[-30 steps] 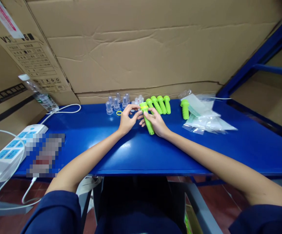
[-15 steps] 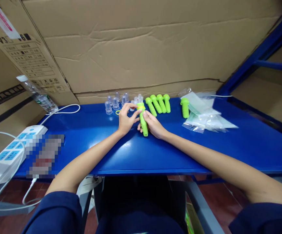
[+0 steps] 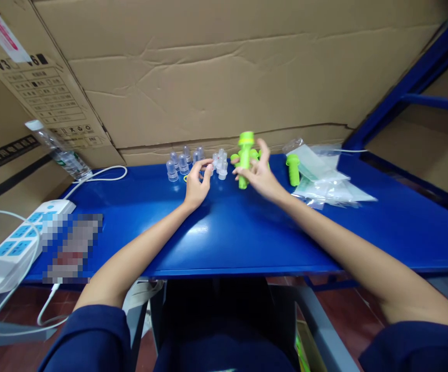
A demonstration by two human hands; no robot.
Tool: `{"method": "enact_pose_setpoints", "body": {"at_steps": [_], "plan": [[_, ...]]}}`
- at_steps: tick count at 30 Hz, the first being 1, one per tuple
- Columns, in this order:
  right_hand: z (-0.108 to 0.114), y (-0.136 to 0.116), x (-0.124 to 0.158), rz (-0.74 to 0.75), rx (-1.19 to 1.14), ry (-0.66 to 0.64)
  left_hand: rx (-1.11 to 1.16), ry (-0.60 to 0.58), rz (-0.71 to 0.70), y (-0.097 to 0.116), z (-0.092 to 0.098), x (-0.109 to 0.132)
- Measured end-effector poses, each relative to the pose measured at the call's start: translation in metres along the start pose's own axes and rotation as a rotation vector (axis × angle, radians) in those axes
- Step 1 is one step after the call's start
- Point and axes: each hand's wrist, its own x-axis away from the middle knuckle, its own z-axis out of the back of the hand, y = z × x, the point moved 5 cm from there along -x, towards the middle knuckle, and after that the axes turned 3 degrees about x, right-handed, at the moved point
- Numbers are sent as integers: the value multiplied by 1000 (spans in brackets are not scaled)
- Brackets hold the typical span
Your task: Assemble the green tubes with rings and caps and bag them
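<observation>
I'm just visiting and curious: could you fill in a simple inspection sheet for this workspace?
Surface: blue tabletop, shiny with light reflections.
Job's things: held green piece with a wider head on top; more green pieces partly hidden behind; clear domed cups; small clear parts.
Clutter: plastic bags, bottle, power strip, pixelated item.
Hands: right hand grips the held green piece; left hand is loosely curled near the clear parts, no held item made out.
Cables: white cables, one joined to the pixelated item.
Surroundings: cardboard behind, blue frame at right.
Spills: nothing seen.
</observation>
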Motion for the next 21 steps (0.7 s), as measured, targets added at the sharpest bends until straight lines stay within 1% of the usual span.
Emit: {"method": "enact_pose_setpoints", "body": {"at_steps": [1, 3, 5, 6, 7, 9, 12, 15, 18, 21], "plan": [[16, -4, -5, 39, 112, 77, 13, 3, 12, -1, 0, 0], [51, -7, -13, 86, 412, 236, 32, 5, 27, -3, 0, 0], [81, -2, -20, 85, 750, 313, 39, 6, 35, -5, 0, 0], [94, 5, -23, 50, 870, 329, 41, 7, 39, -5, 0, -1], [105, 15, -26, 2, 944, 319, 42, 6, 42, -6, 0, -1], [120, 36, -30, -86, 1038, 286, 47, 5, 46, -8, 0, -1], [125, 62, -32, -163, 1122, 150, 44, 1, 44, -9, 0, -1], [123, 75, -33, -219, 1175, 57, 27, -13, 50, -8, 0, -1], [121, 80, -33, -277, 1196, 21, 13, -26, 53, -6, -1, -1], [123, 85, -33, -333, 1202, 61, -23, -14, 51, -8, 2, -5]]}}
